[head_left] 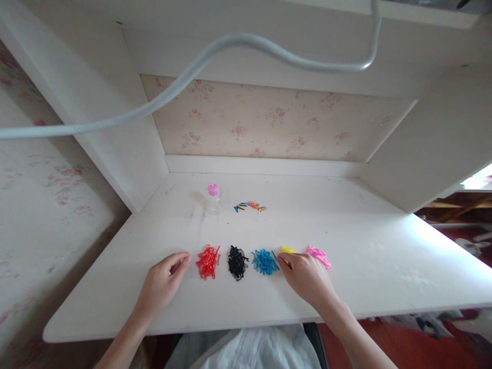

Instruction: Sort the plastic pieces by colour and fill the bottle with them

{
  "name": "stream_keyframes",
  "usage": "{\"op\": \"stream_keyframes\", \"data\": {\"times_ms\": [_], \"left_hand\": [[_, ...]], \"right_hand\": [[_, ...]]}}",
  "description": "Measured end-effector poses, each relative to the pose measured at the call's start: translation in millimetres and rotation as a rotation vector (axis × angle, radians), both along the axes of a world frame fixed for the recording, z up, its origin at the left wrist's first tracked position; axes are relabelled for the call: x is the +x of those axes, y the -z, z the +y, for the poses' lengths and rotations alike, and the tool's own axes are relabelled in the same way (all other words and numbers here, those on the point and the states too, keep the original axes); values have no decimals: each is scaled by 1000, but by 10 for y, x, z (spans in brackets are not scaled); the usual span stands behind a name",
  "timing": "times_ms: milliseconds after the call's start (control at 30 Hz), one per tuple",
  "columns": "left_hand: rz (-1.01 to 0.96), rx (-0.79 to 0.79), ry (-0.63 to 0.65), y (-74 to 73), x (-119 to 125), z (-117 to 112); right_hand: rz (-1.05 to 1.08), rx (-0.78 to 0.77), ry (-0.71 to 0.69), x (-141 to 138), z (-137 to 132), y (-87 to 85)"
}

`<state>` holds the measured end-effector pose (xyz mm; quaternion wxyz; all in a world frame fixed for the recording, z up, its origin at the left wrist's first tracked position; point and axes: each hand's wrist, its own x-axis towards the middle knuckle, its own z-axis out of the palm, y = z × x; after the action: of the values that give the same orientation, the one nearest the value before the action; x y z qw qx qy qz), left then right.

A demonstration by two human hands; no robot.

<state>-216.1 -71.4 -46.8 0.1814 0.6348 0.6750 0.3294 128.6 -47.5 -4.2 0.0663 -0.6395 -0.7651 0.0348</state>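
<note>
At a white desk (107, 302), a left hand (169, 277) pinches its fingertips together beside red bands (208, 262). Beyond stands a pink-capped clear bottle (213, 202), contents indistinct; then black bands (237, 263), mixed bands (250, 206), blue bands (264, 262), and a right hand (305, 274), grip unclear, beside yellow bands (287, 249) and pink bands (318, 255).

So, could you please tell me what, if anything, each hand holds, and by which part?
The left hand shows nothing held. The right hand has its fingertips beside a blue piece; whether they grip it cannot be told.
</note>
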Motion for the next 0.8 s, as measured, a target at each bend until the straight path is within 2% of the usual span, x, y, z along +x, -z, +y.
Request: {"op": "stream_keyframes", "data": {"times_ms": [100,233,367,433,500,633,800], "left_hand": [[21,-6,25,-45,64,35],[79,2,191,-233,298,161],[252,10,307,-473,607,453],[364,-17,329,-531,753,643],[440,-42,320,-531,888,832],[525,-65,249,-431,1119,1144],[571,-83,184,-331,1306,1421]], "right_hand": [[52,24,57,121,-38,-81],[167,107,193,399,-107,-100],[294,211,316,647,-208,34],[354,251,367,719,-264,150],[407,284,445,762,-308,279],[488,305,618,803,-338,482],[519,313,561,786,-334,552]]}}
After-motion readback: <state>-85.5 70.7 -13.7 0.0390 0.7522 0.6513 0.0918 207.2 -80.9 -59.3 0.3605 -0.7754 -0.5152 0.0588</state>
